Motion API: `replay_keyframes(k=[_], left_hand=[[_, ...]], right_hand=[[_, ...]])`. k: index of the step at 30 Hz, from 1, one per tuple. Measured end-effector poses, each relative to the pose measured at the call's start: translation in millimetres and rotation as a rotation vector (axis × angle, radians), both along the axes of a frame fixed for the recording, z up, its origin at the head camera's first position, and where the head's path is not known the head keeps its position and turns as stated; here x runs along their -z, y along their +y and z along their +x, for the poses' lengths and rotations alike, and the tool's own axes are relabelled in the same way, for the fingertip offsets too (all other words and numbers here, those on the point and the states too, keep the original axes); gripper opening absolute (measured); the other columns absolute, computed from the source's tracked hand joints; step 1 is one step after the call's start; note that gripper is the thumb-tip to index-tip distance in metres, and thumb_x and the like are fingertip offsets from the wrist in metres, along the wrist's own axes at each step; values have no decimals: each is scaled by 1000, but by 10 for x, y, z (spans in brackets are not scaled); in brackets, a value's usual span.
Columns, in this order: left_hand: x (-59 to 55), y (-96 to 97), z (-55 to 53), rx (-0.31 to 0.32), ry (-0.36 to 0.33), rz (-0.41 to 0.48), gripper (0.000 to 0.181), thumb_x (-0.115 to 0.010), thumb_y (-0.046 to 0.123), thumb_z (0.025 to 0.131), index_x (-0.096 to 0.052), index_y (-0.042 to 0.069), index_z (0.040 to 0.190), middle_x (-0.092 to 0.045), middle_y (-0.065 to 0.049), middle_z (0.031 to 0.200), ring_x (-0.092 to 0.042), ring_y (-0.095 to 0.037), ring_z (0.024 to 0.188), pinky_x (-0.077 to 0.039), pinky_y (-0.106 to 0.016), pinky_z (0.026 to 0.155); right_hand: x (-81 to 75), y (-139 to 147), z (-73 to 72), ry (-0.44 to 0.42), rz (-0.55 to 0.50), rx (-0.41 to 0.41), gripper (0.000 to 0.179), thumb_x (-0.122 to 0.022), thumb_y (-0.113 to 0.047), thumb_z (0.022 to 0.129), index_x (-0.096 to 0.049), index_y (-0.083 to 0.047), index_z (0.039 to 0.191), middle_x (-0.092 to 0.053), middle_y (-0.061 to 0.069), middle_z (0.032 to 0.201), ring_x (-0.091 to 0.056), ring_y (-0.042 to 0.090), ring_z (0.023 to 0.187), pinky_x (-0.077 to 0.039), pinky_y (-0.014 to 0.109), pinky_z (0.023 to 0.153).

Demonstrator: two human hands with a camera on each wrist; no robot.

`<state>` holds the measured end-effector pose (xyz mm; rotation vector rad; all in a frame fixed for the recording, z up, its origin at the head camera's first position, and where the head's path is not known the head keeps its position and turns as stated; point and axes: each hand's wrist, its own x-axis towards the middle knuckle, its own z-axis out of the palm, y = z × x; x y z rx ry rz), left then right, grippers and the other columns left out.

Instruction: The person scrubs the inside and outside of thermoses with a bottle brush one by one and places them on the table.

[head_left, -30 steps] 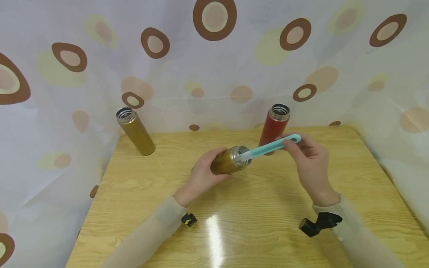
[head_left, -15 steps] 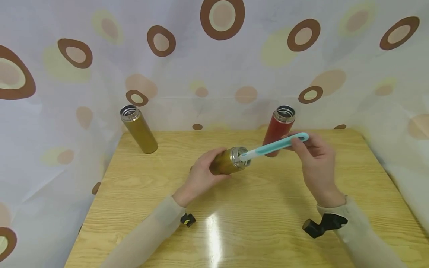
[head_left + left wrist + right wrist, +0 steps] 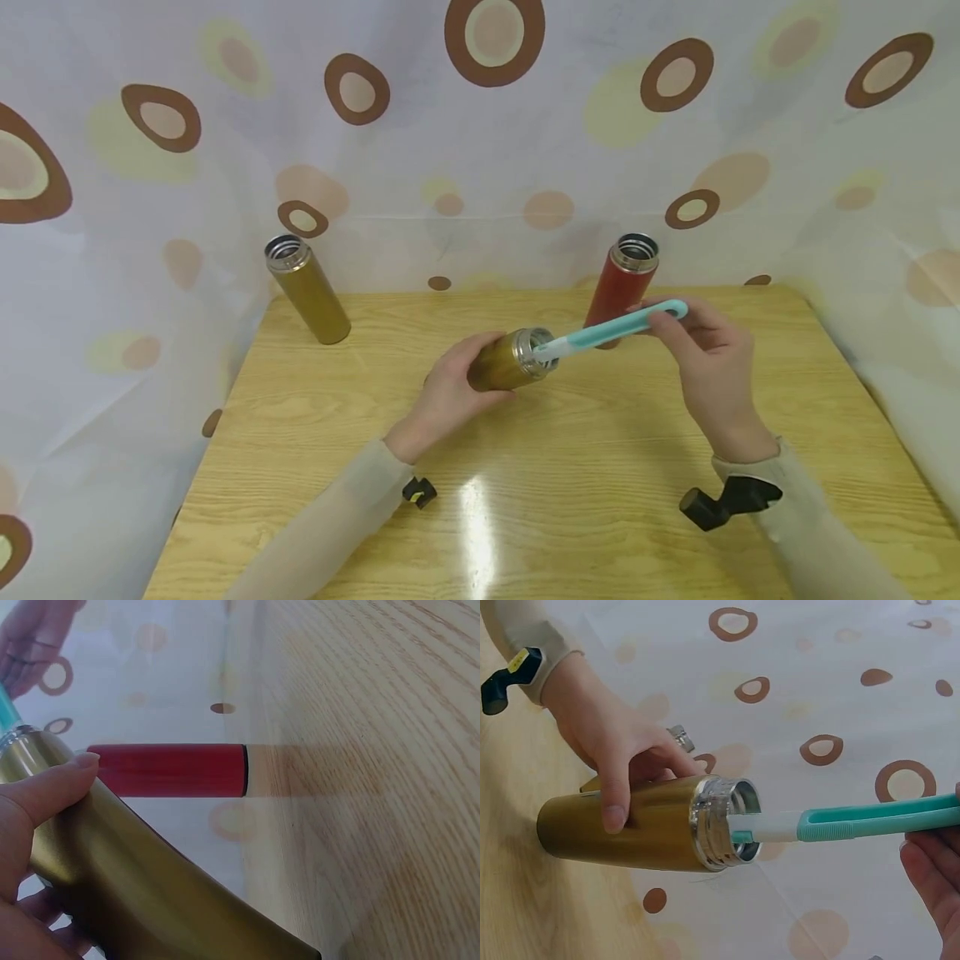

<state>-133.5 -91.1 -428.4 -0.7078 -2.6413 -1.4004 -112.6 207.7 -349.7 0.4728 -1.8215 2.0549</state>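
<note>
My left hand (image 3: 453, 383) grips a gold flask (image 3: 501, 363), tilted with its open steel mouth toward the right. The thumb lies along the near side in the left wrist view, below the neck. In my right hand (image 3: 708, 362), thumb and fingers pinch the end of a bottle brush (image 3: 611, 331) with a teal handle and white neck. The neck enters the flask's mouth (image 3: 746, 817), and the brush head is hidden inside. Just behind the brush stands an uncapped red flask (image 3: 618, 287), partly covered by the right hand.
A second gold flask (image 3: 311, 296), also uncapped, stands upright at the back left of the wooden table (image 3: 585, 500). Behind the table hangs a white sheet (image 3: 480, 167) printed with brown and yellow rounds, which also runs down both sides.
My right hand has shifted a little to the right over the last second, drawing the brush slightly farther out of the flask. The left hand and its flask stay nearly still.
</note>
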Motion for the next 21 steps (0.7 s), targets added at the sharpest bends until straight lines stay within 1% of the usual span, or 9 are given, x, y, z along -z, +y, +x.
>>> replay_keyframes(k=[2,4,7,10,13,16,18,21], left_hand=[[-10,6,-2,0,0,-1,82,-94,13,77,-53,11,148,-60,-8,146,-55,-29,135,-44,-51,113],[-19,13,-2,-3,0,-6,82,-94,14,77,-53,11,148,-60,-8,146,-55,-29,135,-44,-51,113],[-39,26,1,-7,-4,-16,82,-94,14,77,-54,13,148,-60,-7,146,-55,-28,135,-45,-51,113],[-52,39,2,-8,2,-28,81,-94,15,77,-54,13,148,-60,-7,146,-56,-28,134,-45,-51,112],[-65,50,7,-11,9,-32,81,-94,15,77,-55,12,147,-61,-7,145,-56,-29,134,-46,-51,112],[-68,62,10,-12,13,-30,81,-94,15,77,-55,12,147,-61,-7,145,-56,-29,134,-46,-51,112],[-60,71,9,-9,18,-25,81,-94,14,77,-55,12,147,-61,-7,145,-57,-29,133,-46,-52,111],[-47,84,12,3,26,-14,81,-94,12,77,-55,12,147,-62,-8,144,-57,-28,132,-47,-52,110]], right_hand=[[-28,17,-17,33,-58,29,16,-59,10,99,-67,20,110,-79,13,100,-74,18,88,-60,28,88],[-47,28,-32,50,-99,36,16,-59,11,99,-67,21,110,-79,14,98,-74,19,86,-60,28,87],[-44,28,-36,47,-103,43,18,-59,10,100,-66,21,112,-78,15,98,-75,19,86,-61,28,87],[-6,10,-19,5,-41,29,20,-59,5,102,-66,19,114,-79,12,102,-76,18,88,-60,30,91],[52,-19,11,-62,70,-14,23,-59,-1,105,-65,15,119,-79,7,105,-77,17,92,-56,29,98],[111,-48,38,-118,151,-49,25,-59,-4,105,-66,11,124,-78,4,107,-77,16,94,-54,27,100],[138,-58,51,-136,184,-58,25,-60,-4,105,-67,9,125,-77,2,108,-76,15,94,-55,25,99],[145,-54,61,-140,181,-46,23,-61,-3,104,-68,9,123,-77,1,109,-75,14,93,-57,25,96]])
